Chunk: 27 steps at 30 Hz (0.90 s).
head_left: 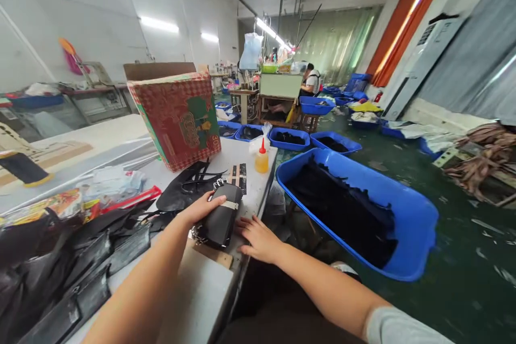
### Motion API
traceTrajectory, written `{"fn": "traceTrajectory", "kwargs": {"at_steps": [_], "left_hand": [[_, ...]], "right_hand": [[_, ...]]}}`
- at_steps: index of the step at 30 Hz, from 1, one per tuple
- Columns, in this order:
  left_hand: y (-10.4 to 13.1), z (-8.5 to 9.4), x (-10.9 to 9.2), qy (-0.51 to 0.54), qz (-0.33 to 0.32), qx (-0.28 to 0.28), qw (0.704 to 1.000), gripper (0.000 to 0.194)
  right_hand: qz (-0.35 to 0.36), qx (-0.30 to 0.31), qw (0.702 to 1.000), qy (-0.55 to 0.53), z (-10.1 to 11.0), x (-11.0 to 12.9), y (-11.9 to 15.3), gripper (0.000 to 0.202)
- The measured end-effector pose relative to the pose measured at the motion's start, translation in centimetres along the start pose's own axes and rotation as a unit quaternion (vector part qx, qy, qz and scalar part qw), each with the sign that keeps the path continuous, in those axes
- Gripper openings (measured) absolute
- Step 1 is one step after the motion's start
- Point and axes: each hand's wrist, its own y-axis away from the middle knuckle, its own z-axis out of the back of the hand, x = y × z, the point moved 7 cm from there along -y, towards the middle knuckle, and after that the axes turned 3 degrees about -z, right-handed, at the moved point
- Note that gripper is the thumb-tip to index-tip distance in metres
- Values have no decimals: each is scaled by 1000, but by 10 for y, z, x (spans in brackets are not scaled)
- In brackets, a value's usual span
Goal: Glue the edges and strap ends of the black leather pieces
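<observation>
My left hand point(204, 208) grips the left side of a black leather-like piece point(222, 221), thumb on top and the other fingers hidden. A pale strip crosses the piece, and metal rings or chain point(198, 235) show at its ends. My right hand point(258, 239) is open at the table edge, fingers spread and pointing at the piece's right side; whether they touch it I cannot tell. Just beyond lie black straps point(187, 188) and a small dark card with tan strips point(238, 176). A wooden strip point(212, 253) lies under the near end.
A glue bottle point(262, 160) with a red tip stands near the table edge. Behind the straps is a red carton point(181, 123). Black pieces point(92, 258) cover the left of the table. On my right is a blue tub point(417, 226) of black material. A person point(310, 81) sits farther back.
</observation>
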Motion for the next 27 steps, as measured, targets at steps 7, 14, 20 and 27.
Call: {"fn": "traceTrajectory", "kwargs": {"at_steps": [7,14,20,27], "left_hand": [[13,-4,-7,-12,-35,-27,999,85],[20,-20,-24,-96,-103,-38,989,90],[50,-28,-55,-108,-152,-110,976,90],[69,52,-23,0,-72,-191,979,86]], "right_hand": [[-48,-48,980,-186,11,7,-12,44],[-141,-112,826,-533,35,-15,-29,63],[-143,-171,713,-664,26,-2,-18,70],[57,-23,900,-432,89,-2,-31,69]]}}
